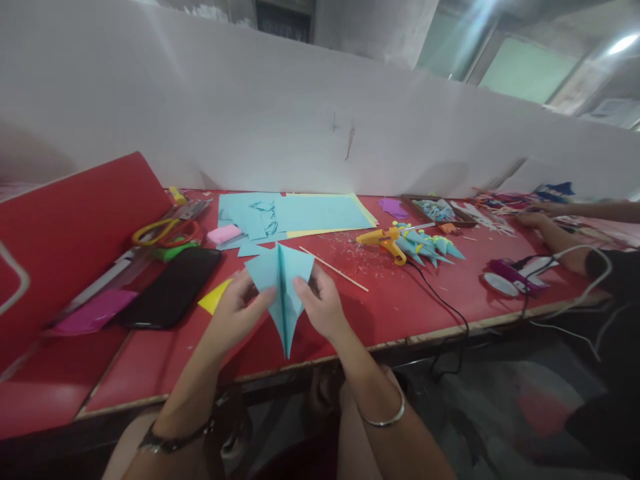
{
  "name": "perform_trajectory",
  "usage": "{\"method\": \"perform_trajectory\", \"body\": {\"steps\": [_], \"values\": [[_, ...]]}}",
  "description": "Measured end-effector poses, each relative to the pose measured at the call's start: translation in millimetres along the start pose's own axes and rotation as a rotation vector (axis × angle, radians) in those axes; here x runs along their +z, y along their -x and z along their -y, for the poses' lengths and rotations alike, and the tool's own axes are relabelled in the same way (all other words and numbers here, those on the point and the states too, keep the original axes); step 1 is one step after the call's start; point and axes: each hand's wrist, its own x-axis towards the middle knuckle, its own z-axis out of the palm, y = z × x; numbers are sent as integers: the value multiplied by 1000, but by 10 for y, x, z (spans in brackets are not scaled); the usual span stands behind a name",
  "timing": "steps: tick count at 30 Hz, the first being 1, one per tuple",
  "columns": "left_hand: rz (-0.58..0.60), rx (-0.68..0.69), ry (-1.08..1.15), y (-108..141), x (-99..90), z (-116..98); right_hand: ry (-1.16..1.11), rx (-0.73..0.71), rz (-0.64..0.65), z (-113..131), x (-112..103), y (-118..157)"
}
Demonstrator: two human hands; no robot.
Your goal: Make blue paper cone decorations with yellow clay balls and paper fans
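Observation:
Between my two hands is a folded light-blue paper [293,273], creased down the middle and narrowing to a point toward me. My left hand [240,303] grips its left side, thumb on top. On the right side, my right hand [321,300] pinches it the same way. The paper is held above the red table near its front edge. Beside my left hand lies a yellow paper piece [214,298]. A thin wooden stick [337,270] rests on the table just beyond my right hand.
Light-blue sheets [325,212] lie by the white partition. Left are a black phone [173,288], scissors [155,232] and a pink packet [95,312]. Right are a yellow glue gun [383,240] with a cord, blue paper flowers [427,245] and a tray [440,211]. Another person's arm [560,243] reaches in.

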Motion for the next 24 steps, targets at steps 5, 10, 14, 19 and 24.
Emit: {"method": "perform_trajectory", "body": {"steps": [5,10,14,19,24], "values": [[-203,-161,178,-73,-258,32,138,41,-243,4,-175,-66],[-404,-211,-33,-132,-428,40,263,-6,-363,-32,-312,-111],[-553,213,-396,-94,-330,-51,235,-60,-262,-16,-282,-89],[-457,576,-947,43,-129,-305,53,28,-20,56,-159,-7],[-319,383,-817,80,-101,-384,-39,59,-3,94,-99,25]]}}
